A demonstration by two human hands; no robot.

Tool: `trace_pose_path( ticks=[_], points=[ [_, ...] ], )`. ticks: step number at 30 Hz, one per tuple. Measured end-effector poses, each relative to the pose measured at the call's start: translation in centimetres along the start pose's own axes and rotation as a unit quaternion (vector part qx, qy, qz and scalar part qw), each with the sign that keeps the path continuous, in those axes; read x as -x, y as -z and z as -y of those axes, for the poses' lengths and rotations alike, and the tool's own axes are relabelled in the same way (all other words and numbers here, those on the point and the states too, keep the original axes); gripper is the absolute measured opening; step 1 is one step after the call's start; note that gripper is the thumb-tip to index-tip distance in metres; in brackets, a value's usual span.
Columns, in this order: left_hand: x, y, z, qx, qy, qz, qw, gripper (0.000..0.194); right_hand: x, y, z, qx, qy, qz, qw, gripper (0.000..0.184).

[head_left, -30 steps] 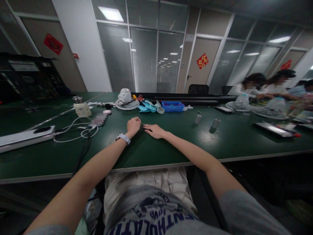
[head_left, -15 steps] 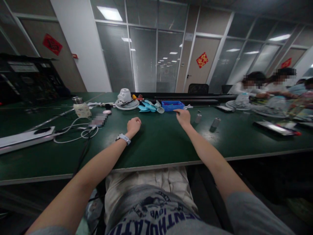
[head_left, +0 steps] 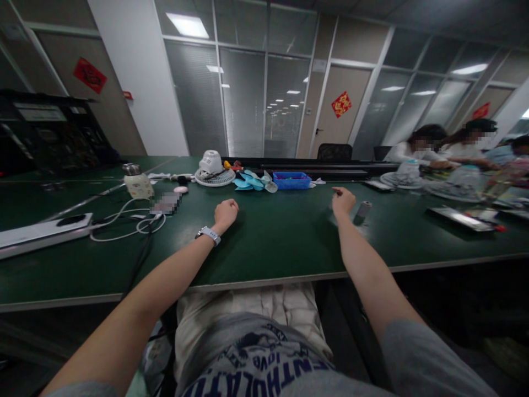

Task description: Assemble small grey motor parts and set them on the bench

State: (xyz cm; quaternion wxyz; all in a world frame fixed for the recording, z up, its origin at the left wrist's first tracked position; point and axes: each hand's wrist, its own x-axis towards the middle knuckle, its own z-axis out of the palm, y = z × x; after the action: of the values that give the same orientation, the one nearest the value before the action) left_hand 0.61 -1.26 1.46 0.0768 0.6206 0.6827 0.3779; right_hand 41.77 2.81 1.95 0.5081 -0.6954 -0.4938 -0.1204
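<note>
My left hand rests on the green table in a loose fist, with nothing showing in it; a watch is on that wrist. Farther right, my right hand is held over the table with its fingers curled together. A small dark spot shows at its fingertips, too small to name. Just right of this hand stands a grey metallic cylinder. The second such cylinder is hidden behind the hand. Light blue fan blades and a blue basket with small items lie beyond my hands.
A white fan part with its grille sits at the back. On the left are a bottle, a phone, cables and a white power strip. Co-workers sit at the right, near a tablet-like device.
My right hand has moved right, from in front of the blue basket to where one cylinder and a small piece were visible. My left hand has stayed in place.
</note>
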Motion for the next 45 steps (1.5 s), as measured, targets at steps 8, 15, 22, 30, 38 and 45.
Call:
trace_pose_path(
  ticks=[8, 15, 22, 30, 38, 45],
  points=[
    [0.0, 0.0, 0.0, -0.004, 0.0, 0.005, 1.0, 0.026, 0.1, 0.4, 0.2, -0.005, -0.038, -0.002, 0.999, 0.038],
    [0.1, 0.1, -0.2, -0.009, -0.004, 0.007, 1.0, 0.025, 0.2, 0.1, 0.6, 0.042, -0.064, 0.007, 0.997, 0.041],
    [0.0, 0.0, -0.1, -0.015, 0.002, 0.011, 1.0, 0.026, 1.0, -0.3, -0.2, 0.1, -0.159, 0.053, 0.981, 0.06],
    [0.3, -0.1, -0.2, 0.058, -0.057, -0.004, 0.997, 0.029, 4.5, -2.6, 7.2, 0.004, 0.042, 0.135, 0.99, 0.061],
    [2.2, 0.5, -2.8, 0.148, -0.222, -0.061, 0.962, 0.023, 14.5, -6.1, 18.1, -0.241, 0.187, 0.323, 0.896, 0.069],
    [1.8, 0.7, -2.8, 0.148, -0.205, -0.029, 0.967, 0.032, 15.5, -6.1, 18.4, -0.239, 0.202, 0.337, 0.888, 0.068]
  ],
)
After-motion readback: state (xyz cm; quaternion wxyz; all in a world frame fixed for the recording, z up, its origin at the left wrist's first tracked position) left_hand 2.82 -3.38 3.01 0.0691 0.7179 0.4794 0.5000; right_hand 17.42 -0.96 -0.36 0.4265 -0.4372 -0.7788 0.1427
